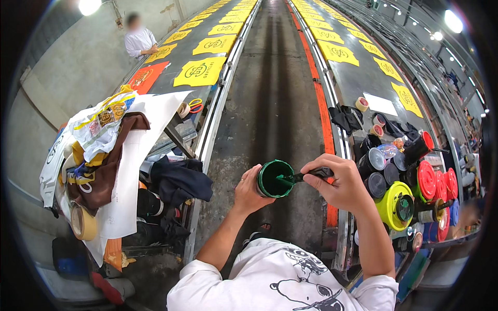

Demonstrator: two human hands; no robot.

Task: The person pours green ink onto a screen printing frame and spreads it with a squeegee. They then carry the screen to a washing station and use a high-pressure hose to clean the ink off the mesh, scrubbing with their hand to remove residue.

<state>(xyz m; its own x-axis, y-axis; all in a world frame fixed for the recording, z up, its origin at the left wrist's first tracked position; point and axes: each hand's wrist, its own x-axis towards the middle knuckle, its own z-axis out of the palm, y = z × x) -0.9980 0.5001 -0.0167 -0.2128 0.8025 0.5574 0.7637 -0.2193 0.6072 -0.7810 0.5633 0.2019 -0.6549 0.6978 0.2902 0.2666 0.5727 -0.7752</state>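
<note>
Green-coated tub: cylindrical, mouth upward, held in the air over the aisle floor, between left tabletop and right tabletop. Handling: presumably stiff-walled and fairly light; wet-looking rim likely slippery; best gripped by the outer wall, below the smears. Left hand: wrapped around the tub's left side. Right hand: pinching a dark-handled tool, far end inside the tub. Room for moving: lengthwise along the aisle, between the tabletops' metal-railed inner edges. Left tabletop, near end: white sheet, scissors; farther along, yellow printed pieces. Right tabletop, near end: tape roll, lime-lidded tub, red lids.
</note>
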